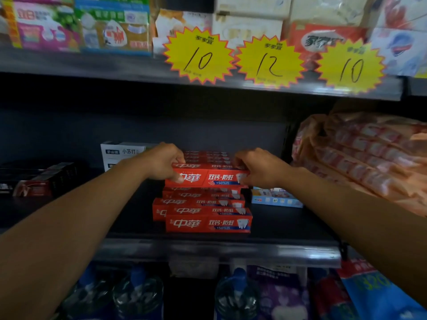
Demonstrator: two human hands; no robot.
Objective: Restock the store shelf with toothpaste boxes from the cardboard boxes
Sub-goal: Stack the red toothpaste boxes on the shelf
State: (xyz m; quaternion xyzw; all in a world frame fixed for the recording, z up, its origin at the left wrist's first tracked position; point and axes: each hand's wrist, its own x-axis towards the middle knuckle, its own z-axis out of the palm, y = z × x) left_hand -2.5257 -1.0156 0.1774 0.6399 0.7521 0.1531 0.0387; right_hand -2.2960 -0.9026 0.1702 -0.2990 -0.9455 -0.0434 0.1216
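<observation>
A red toothpaste box (208, 177) with white lettering is held level over a stack of several matching red boxes (208, 218) on the dark shelf (288, 225). My left hand (163, 161) grips its left end, thumb on the front face. My right hand (256, 167) grips its right end. More red boxes (208, 155) lie behind the held one. No cardboard box is in view.
White toothpaste boxes (122, 153) stand behind my left hand, dark boxes (44, 179) lie at the left. A small blue box (276, 198) and an orange plastic-wrapped bundle (365, 158) sit on the right. Yellow price tags (269, 62) hang from the shelf above. Water bottles (238, 294) stand below.
</observation>
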